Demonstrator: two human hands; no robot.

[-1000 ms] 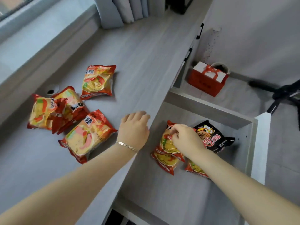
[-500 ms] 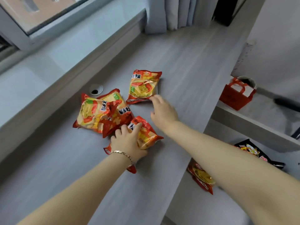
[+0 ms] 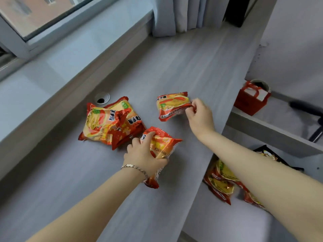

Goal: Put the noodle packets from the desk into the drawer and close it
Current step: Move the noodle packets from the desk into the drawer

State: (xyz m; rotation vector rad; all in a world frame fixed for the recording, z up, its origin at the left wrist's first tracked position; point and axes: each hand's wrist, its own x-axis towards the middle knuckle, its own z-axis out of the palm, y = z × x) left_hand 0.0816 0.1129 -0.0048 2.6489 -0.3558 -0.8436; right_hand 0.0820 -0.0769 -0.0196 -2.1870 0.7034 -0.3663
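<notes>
Several red-and-yellow noodle packets lie on the grey desk. My left hand is closed around the nearest packet, tilting it up off the desk. My right hand pinches the right edge of the far packet, which is lifted at that side. Two overlapping packets rest just left of my left hand. The open drawer at lower right holds more red-and-yellow packets and a black packet, partly hidden by my right forearm.
A round cable grommet sits in the desk behind the packets. A red gift bag stands on the floor to the right, past the desk edge. A window sill and a curtain border the far side.
My left hand has closed on the nearest packet and raised it. My right hand has taken the far packet by its edge and tipped it up. The view shifted left, away from the drawer.
</notes>
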